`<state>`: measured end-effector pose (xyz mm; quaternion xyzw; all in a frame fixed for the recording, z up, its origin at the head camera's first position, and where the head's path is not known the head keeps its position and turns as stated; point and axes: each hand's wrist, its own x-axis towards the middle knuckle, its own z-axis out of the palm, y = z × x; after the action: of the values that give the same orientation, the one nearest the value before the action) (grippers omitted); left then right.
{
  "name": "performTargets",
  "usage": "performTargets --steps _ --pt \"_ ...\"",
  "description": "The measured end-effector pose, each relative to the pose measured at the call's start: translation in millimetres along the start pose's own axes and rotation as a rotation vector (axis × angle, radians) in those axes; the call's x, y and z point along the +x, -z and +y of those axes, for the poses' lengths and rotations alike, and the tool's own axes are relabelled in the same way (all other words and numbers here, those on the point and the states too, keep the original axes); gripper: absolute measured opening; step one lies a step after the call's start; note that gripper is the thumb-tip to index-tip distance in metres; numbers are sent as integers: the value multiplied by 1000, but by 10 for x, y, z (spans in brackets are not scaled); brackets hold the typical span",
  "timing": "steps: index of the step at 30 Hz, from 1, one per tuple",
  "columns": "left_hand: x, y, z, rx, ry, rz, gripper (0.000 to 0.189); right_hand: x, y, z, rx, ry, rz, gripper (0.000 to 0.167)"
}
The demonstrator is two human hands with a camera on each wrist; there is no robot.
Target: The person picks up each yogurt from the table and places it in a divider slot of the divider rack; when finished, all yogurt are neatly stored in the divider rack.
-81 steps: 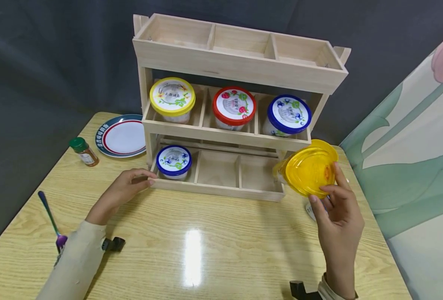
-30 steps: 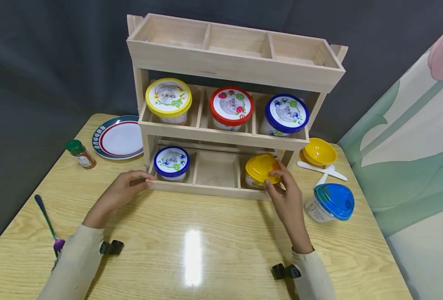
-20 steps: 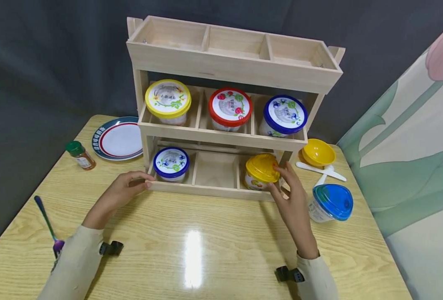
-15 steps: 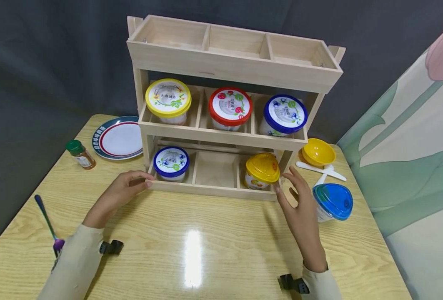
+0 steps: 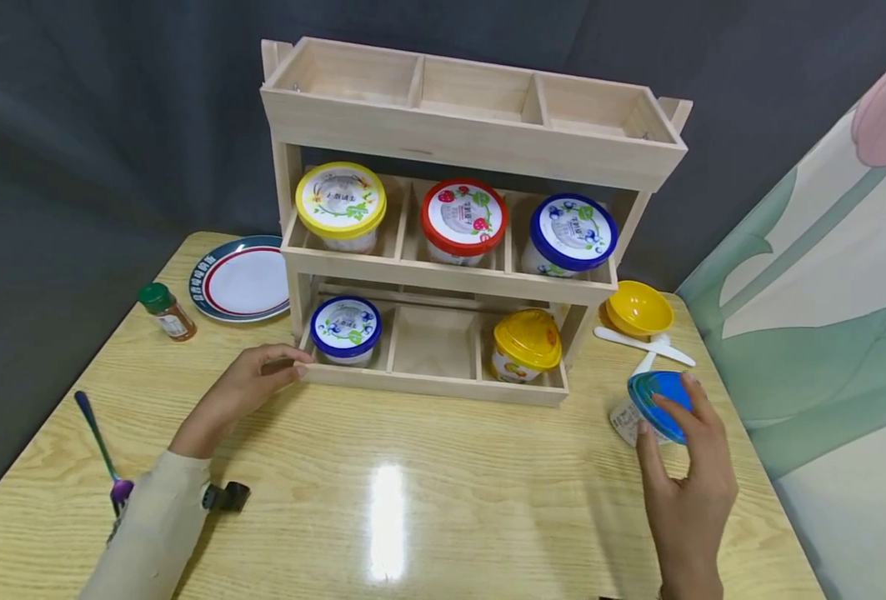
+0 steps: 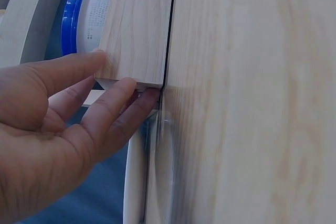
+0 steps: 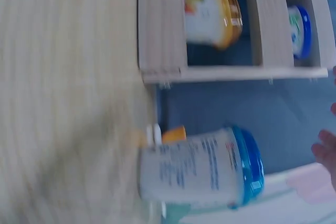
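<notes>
My left hand [image 5: 251, 379] touches the front left corner of the wooden rack's [image 5: 431, 386] bottom tier with its fingertips. Close to that corner, a white tub with a dark blue lid [image 5: 346, 327] stands in the left compartment. A tub with a domed yellow lid [image 5: 527, 340] sits in the bottom right compartment. My right hand [image 5: 688, 479] hovers at a blue-lidded tub [image 7: 194, 169] on the table, thumb and fingers spread. Its fingertips [image 7: 325, 148] show apart from the lid in the right wrist view.
Yellow-, red- and blue-lidded tubs [image 5: 463, 218] fill the middle tier. Right of the rack lie a yellow bowl [image 5: 640, 308] and crossed white utensils [image 5: 643, 346]. At left are a plate [image 5: 246, 279], a green-capped spice jar [image 5: 167, 312] and a fork [image 5: 105, 442].
My right hand put the yellow-lidded tub into the bottom right compartment and let go. It then moved right to the blue-lidded tub. The left hand stayed at the corner.
</notes>
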<state>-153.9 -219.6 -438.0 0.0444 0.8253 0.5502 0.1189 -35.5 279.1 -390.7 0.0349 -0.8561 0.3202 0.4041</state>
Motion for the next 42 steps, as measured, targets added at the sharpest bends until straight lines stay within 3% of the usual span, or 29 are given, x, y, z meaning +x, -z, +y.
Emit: performTargets --steps 6,14,22,25,32,36,42 --pt "10 11 22 5 8 -4 29 54 196 194 -75 -235 55 42" --pt "-7 39 8 0 0 -7 30 65 229 453 -12 -566 -112 56" --pt "-27 62 -2 -6 -2 -16 31 41 107 563 126 -763 -134 58" --pt "-27 65 -6 -10 6 -20 31 22 75 593 141 -787 -140 55" --pt "-6 74 -19 -8 -4 -26 32 -4 17 659 169 -736 -88 43" --pt "-2 75 -21 -9 -5 -28 32 -16 -7 662 223 -736 -41 28" --pt "10 58 -39 -7 0 -38 32 -88 -10 564 357 -665 30 24"
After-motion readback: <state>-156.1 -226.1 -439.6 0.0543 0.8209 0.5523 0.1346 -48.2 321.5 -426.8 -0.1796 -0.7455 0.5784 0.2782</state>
